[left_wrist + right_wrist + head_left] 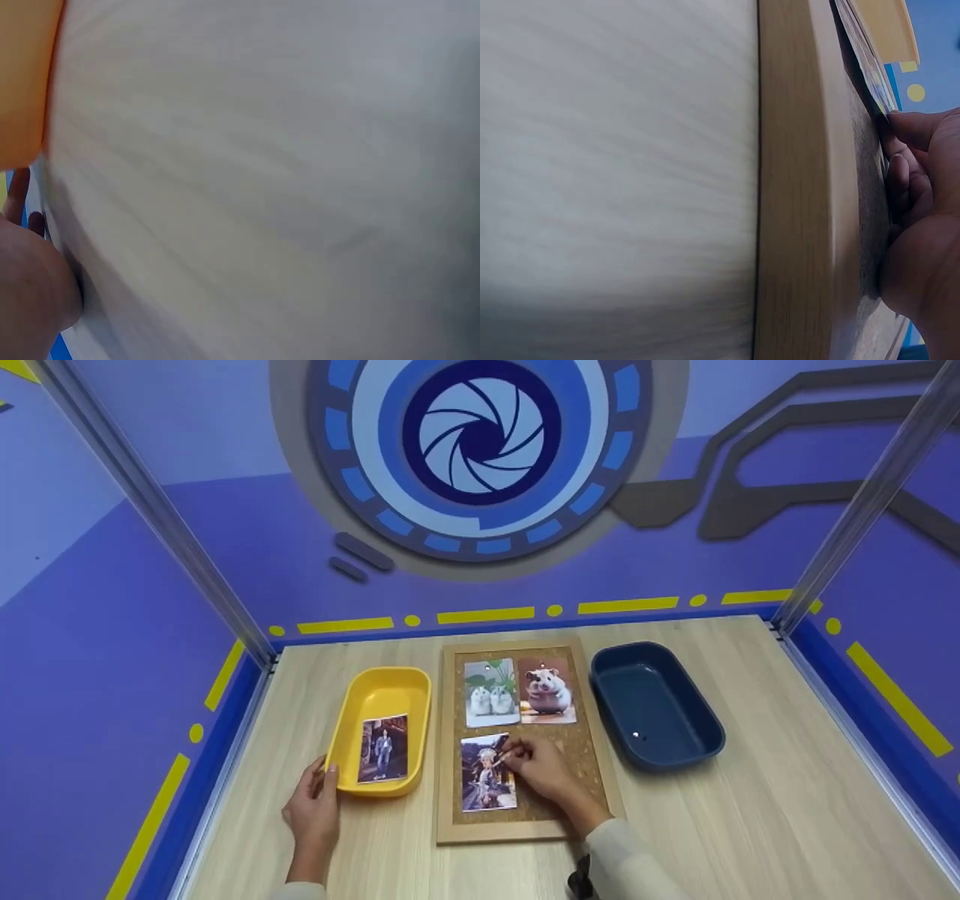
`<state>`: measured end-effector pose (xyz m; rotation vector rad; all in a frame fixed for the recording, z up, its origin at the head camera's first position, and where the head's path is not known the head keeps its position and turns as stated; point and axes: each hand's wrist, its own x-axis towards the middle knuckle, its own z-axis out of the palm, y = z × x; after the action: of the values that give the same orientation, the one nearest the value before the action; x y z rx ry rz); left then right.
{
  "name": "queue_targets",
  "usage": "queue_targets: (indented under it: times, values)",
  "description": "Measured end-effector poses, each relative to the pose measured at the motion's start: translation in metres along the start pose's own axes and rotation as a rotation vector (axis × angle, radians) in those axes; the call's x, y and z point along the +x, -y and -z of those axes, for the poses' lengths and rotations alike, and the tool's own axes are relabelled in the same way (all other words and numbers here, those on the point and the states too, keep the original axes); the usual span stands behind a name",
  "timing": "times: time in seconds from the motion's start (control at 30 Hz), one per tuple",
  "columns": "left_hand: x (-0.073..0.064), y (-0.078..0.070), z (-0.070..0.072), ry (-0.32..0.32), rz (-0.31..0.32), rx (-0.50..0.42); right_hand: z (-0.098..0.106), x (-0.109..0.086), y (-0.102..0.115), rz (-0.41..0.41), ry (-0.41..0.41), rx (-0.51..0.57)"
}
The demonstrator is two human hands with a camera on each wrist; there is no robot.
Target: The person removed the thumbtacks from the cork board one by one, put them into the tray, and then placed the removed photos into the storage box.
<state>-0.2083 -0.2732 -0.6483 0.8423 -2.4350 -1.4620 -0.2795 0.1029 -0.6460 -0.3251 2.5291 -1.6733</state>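
Over the lower left of a wood-framed cork board [559,810], my right hand [544,769] pinches the right edge of a photo [484,791] of a person in a pale headdress. In the right wrist view, thumb and fingertips [911,127] meet at that photo's edge, just off the cork. My left hand [313,802] grips the near left corner of a yellow tray [394,682], thumb on the rim. Inside that tray lies another photo [384,750] of a standing person. Two hamster photos, one of a pair [491,697] and one single [547,690], are fixed at the board's top.
Right of the board stands a dark blue tray [656,690] with one or two tiny items [636,734] inside, too small to identify. Both trays and the board rest on a pale wooden table [780,780], enclosed by printed panels and metal posts.
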Motion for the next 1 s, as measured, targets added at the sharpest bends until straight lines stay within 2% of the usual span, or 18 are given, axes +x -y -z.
queue_targets:
  times: [0.13, 0.23, 0.3, 0.37, 0.43, 0.53, 0.67, 0.8, 1.0]
  values:
    - [0.000, -0.003, -0.004, 0.028, 0.019, -0.010, 0.001, -0.001, -0.001, -0.001, -0.012, -0.004]
    - [0.002, -0.003, 0.000, 0.091, -0.003, 0.055, 0.001, -0.001, 0.000, -0.009, -0.016, 0.005]
    - [0.001, -0.004, 0.004, 0.155, 0.008, 0.109, 0.000, -0.001, 0.000, -0.013, -0.013, 0.014]
    - [-0.001, -0.002, 0.006, 0.207, -0.021, 0.160, -0.001, 0.000, 0.001, -0.019, -0.010, 0.012]
    - [-0.003, 0.001, 0.004, 0.229, -0.053, 0.188, -0.001, 0.000, 0.001, -0.018, -0.007, 0.011]
    - [-0.006, 0.004, 0.002, 0.213, -0.147, 0.216, 0.000, 0.000, 0.001, -0.011, -0.007, 0.007]
    - [-0.008, 0.008, -0.003, 0.191, -0.211, 0.263, 0.000, -0.001, 0.000, 0.000, -0.009, 0.000]
    - [-0.010, 0.010, -0.003, 0.180, -0.236, 0.306, 0.000, -0.001, 0.000, 0.003, 0.002, -0.012]
    - [-0.009, 0.008, 0.000, 0.194, -0.243, 0.301, -0.001, 0.000, 0.002, -0.004, 0.002, -0.007]
